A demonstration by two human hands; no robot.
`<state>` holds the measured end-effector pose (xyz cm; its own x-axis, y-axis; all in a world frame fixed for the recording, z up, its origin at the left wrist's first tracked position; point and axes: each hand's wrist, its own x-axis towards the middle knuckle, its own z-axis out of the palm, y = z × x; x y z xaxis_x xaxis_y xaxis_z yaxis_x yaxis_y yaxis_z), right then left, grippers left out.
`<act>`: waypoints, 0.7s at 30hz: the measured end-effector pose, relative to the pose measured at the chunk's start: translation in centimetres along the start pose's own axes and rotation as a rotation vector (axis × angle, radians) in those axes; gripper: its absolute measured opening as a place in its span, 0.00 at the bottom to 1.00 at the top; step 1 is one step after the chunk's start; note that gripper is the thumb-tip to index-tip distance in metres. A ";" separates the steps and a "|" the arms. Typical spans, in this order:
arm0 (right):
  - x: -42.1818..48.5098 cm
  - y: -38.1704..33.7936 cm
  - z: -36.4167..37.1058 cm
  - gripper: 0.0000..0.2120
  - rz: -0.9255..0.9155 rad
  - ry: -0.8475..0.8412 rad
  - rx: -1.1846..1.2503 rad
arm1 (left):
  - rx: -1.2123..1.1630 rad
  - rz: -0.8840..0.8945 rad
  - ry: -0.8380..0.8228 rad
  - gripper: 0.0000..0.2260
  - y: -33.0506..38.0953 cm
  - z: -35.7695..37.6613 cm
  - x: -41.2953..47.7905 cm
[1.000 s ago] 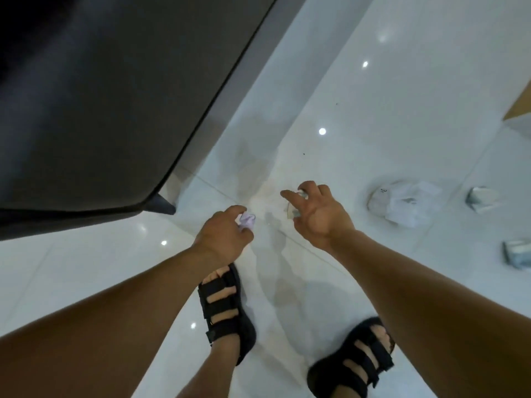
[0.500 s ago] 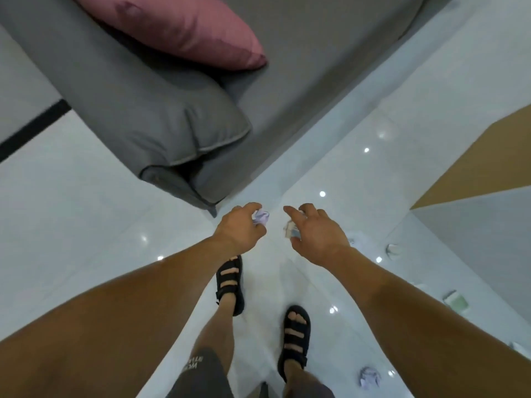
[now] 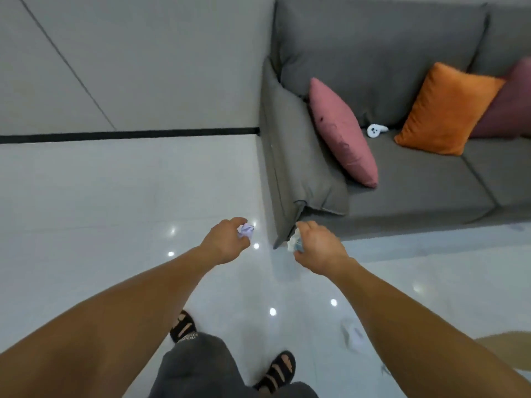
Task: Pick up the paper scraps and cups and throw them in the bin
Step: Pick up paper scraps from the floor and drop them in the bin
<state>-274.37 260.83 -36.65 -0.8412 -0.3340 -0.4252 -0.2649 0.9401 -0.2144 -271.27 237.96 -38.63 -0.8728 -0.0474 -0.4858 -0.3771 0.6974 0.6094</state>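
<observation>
The glossy white tiled floor [image 3: 115, 211] glints with light spots. On it stand a grey sofa [image 3: 402, 182] and the person's black sandals [image 3: 184, 326], with a blurred white paper scrap [image 3: 352, 337] lying nearby.

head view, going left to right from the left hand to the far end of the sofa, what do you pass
left hand → lilac scrap → white scrap → right hand → white gadget → orange cushion → maroon cushion

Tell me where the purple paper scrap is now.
Head view, centre: the purple paper scrap sits in the left hand's grip, just left of the grey sofa's armrest.
</observation>
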 end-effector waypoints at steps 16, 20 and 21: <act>14.4 -49.1 -3.6 0.32 -0.696 -0.005 -0.282 | -0.301 -0.381 0.612 0.22 -30.4 -32.4 -13.8; 17.3 -57.3 -2.4 0.32 -0.827 -0.045 -0.304 | -0.311 -0.468 0.675 0.21 -35.7 -36.1 -15.1; 18.2 -59.1 -2.1 0.32 -0.852 -0.061 -0.305 | -0.316 -0.494 0.680 0.22 -36.9 -36.9 -15.0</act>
<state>-274.97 199.34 -29.86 -0.2790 -0.9195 -0.2769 -0.9067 0.3473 -0.2395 -255.75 186.56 -30.68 -0.5457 -0.7730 -0.3236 -0.7383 0.2608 0.6219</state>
